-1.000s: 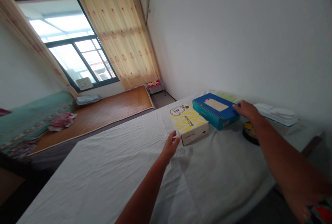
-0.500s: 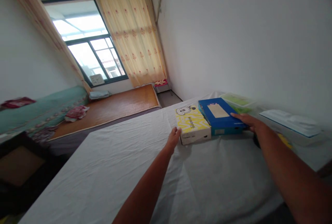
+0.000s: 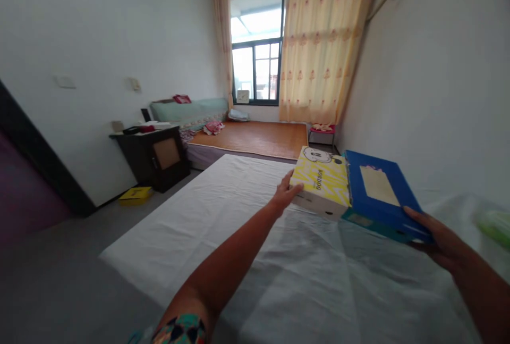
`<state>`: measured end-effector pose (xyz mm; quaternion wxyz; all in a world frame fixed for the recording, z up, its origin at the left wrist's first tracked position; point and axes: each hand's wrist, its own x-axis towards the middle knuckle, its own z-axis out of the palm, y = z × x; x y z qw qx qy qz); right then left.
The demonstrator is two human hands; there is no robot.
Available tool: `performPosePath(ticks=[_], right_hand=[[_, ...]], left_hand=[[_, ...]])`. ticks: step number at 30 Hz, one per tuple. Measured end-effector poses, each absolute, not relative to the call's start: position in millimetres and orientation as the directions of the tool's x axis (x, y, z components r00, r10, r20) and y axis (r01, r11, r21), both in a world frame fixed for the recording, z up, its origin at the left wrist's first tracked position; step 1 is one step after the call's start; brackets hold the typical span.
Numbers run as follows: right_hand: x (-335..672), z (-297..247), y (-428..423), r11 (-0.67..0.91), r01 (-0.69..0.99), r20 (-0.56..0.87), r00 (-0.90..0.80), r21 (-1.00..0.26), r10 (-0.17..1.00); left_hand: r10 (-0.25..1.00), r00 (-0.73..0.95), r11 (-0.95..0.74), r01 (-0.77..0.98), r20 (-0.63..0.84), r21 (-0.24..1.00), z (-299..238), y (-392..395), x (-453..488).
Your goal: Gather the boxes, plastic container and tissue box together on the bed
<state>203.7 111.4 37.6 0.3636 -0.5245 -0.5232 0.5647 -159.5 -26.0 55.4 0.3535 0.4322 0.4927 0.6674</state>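
Note:
My left hand [image 3: 286,193] grips the left end of a yellow and white box [image 3: 324,180] printed with a cartoon dog face and "BOBDOG". A flat blue box [image 3: 358,184] with a beige label is pressed against its right side. Around the blue box's right end my right hand [image 3: 434,235] is closed, thumb on top and fingers under the edge. The two boxes are held side by side between my hands, slightly tilted, and appear raised over the white-covered table [image 3: 191,232]. Their undersides are hidden.
At the right edge lies a blurred green item [image 3: 494,227]. Beyond the table is a bed with a brown mat [image 3: 255,136]. A dark cabinet [image 3: 167,160] stands on the left, near a yellow box [image 3: 135,195] on the floor. A pink stool [image 3: 322,130] stands by the curtain.
My view has swung left. The two boxes, resting on the table before, have come up off the cloth together between my hands. My left hand has closed further over the yellow box's end.

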Motion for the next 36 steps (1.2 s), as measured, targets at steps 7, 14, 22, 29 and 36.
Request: performPosePath(ticks=[7,14,22,29,36], right_hand=[[-1.1,61.7,78.1,-0.169,0.113,-0.199,-0.371,-0.979,0.907],[-136.4,26.5,69.9,-0.216,0.158,-0.267,-0.506,-0.963,0.82],[-186.7,8.7,70.4,-0.036,0.362,-0.216,-0.471,-0.932,0.855],[-165.5,1.9,54.2,-0.227,0.137,-0.262,-0.622,-0.964,0.738],[-16.3,-6.5,13.0,0.015,0.276,-0.217,-0.787,-0.961,0.578]], left_hand=[[0.703,-0.627,-0.379,0.072,0.337,0.923,59.2,-88.1,-310.9],[0.536,-0.79,-0.207,0.218,0.297,0.954,28.0,-115.1,-428.8],[0.421,-0.848,-0.078,0.32,0.322,0.944,-10.1,-110.8,-476.1],[0.348,-0.857,0.033,0.417,0.38,0.909,-19.9,-112.2,-472.3],[0.2,-0.827,0.263,0.562,0.526,0.784,4.0,-127.8,-481.3]])
